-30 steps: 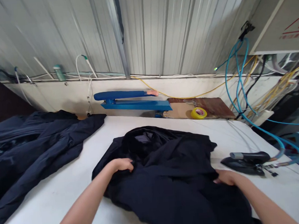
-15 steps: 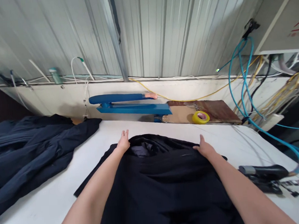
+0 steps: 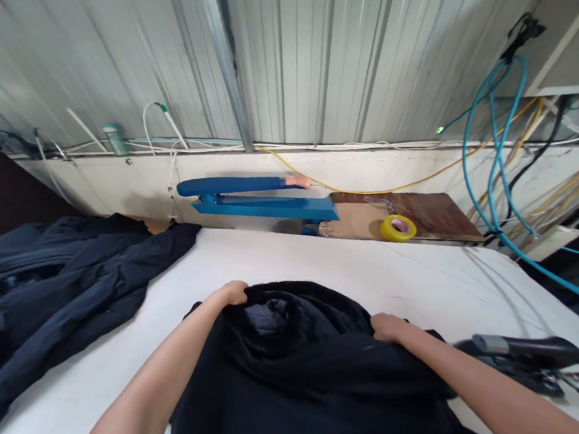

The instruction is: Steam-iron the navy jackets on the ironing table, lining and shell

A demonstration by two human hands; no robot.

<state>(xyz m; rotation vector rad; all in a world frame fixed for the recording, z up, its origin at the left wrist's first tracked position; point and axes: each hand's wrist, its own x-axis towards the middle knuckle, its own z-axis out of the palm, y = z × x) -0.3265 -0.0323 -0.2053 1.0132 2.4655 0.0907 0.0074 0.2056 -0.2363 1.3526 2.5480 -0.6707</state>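
Note:
A black garment (image 3: 303,396) lies on the white table in front of me, its wide opening facing up and showing a dark grey lining (image 3: 268,315). My left hand (image 3: 234,293) is closed around the left side of the opening's edge. On the opposite side, my right hand (image 3: 388,327) grips the edge with its fingers curled. Between the hands the far rim bows outward in a curve. The fingertips of both hands are partly hidden by the cloth. Which kind of garment it is, I cannot tell.
A dark navy jacket (image 3: 74,287) covers the table's left side. At right rests a black-handled steam iron (image 3: 531,352) with a hose. Behind stand a blue sleeve-board (image 3: 263,206) and a roll of yellow tape (image 3: 398,228) on a brown board (image 3: 434,215). Blue hoses (image 3: 494,181) hang at right.
Both hands have gone from extended fingers to closed grips on the garment's edge. The opening has moved slightly nearer to me and gapes wider, showing more of the inside.

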